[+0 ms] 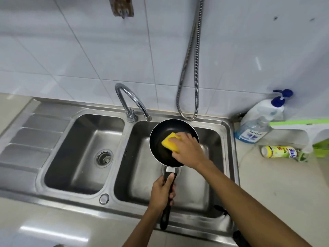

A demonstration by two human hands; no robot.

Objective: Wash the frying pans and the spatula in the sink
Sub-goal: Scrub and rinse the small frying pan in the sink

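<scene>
Frying pan (pixel 160 139) — small, black, likely light and rigid, slick when wet — held over the right basin of the sink (pixel 227 132), left hand (pixel 162 192) wrapped round its handle, right hand (pixel 187 148) pressing a soft yellow sponge (pixel 169 142) inside.

White glossy wall tiles (pixel 89 50) fill upper half, thin grey grout lines. Two dark specks (pixel 275 18) at 2 o'clock. Ribbed metal hose (pixel 191 59) hangs at 1 o'clock, looping low. Brown wooden piece (pixel 122 7) at 12 o'clock, cut by frame edge. Pale beige counter (pixel 267 184) at 4 and 8 o'clock. Bright glare patch (pixel 53 234) at 7 o'clock. Pump bottles (pixel 263 114) stand at 3 o'clock; small bottle (pixel 279 152) lies near them.
</scene>
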